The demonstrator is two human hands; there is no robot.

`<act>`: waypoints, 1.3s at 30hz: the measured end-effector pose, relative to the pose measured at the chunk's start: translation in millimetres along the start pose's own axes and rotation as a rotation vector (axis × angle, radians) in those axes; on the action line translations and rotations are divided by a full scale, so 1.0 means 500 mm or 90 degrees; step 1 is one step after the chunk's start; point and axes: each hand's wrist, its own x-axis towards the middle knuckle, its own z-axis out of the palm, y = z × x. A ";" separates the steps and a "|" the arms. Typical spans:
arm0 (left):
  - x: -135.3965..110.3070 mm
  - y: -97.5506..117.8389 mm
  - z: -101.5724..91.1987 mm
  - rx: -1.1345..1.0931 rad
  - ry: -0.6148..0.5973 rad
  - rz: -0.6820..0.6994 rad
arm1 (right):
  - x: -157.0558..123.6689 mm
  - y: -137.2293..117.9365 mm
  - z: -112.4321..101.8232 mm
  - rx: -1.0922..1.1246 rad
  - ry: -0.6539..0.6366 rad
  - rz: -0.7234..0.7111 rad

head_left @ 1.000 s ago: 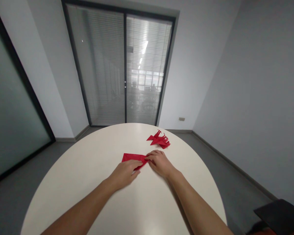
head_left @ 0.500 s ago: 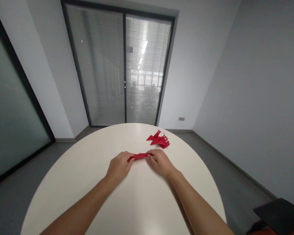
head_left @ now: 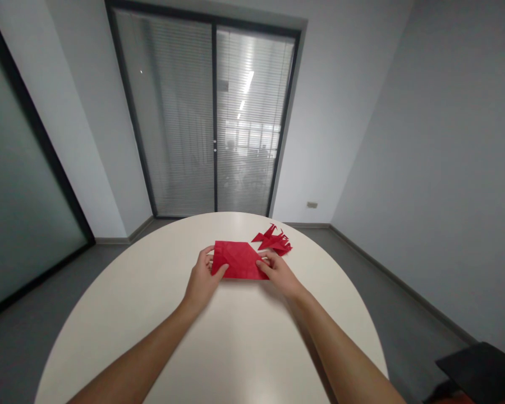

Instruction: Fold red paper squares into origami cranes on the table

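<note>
Two bare forearms reach in from the near side, and both hands are at work: the left hand point(head_left: 201, 278) and the right hand point(head_left: 281, 275), each partly closed, thumb in front and fingers tucked behind. Between them, gripped at both ends, is a flat, bright red sheet of folded paper point(head_left: 239, 261). Its long axis runs crosswise, straight from one hand to the other, so neither is nearer; both are touching it. The left thumb presses the lower corner on its own side, the right thumb the tapering end opposite.

Look at that shape: square-cut at the left hand, sloping away at the right, with a long straight edge toward the person. The surface is matt, with faint crease lines across it, and the face tips up toward the viewer, a soft shadow below it. Beneath the hands spreads a round, smooth, cream-white table point(head_left: 151, 292), gently glossy.

Now just beyond the right hand, a cluster of small red folded-paper figures point(head_left: 274, 241), all sharp points and thin bent tips, crowded too tightly to count. Farther out, past both hands and the table's far rim, stands a dark-framed glass partition point(head_left: 180, 112) with fine horizontal slats, against plain pale walls point(head_left: 345, 101).
</note>
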 end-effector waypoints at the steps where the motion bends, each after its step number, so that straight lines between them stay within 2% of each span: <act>1: 0.001 -0.007 0.001 -0.016 -0.009 -0.029 | -0.002 0.004 0.001 -0.006 -0.034 0.040; 4: 0.004 -0.021 -0.002 -0.025 -0.017 -0.106 | -0.009 0.007 0.005 -0.080 -0.106 0.120; 7: 0.008 -0.026 -0.006 -0.013 -0.036 -0.137 | -0.013 0.005 0.007 -0.175 -0.120 0.113; 9: 0.009 -0.025 -0.006 0.002 -0.055 -0.136 | -0.012 0.004 0.008 -0.232 -0.109 0.102; 12: 0.007 -0.019 -0.004 0.018 -0.084 -0.129 | -0.007 0.009 0.010 -0.272 -0.051 0.080; 15: 0.004 -0.011 -0.001 0.022 -0.121 -0.108 | -0.002 0.019 0.014 -0.239 -0.034 0.053; 20: 0.001 -0.002 0.002 0.033 -0.176 -0.048 | 0.002 0.028 0.022 -0.104 -0.075 0.041; 33: 0.003 -0.013 -0.007 0.079 -0.139 -0.065 | 0.002 0.027 0.015 -0.048 -0.080 0.038; 39: 0.003 -0.027 -0.011 0.150 -0.138 -0.015 | 0.005 0.047 0.014 -0.055 -0.083 -0.002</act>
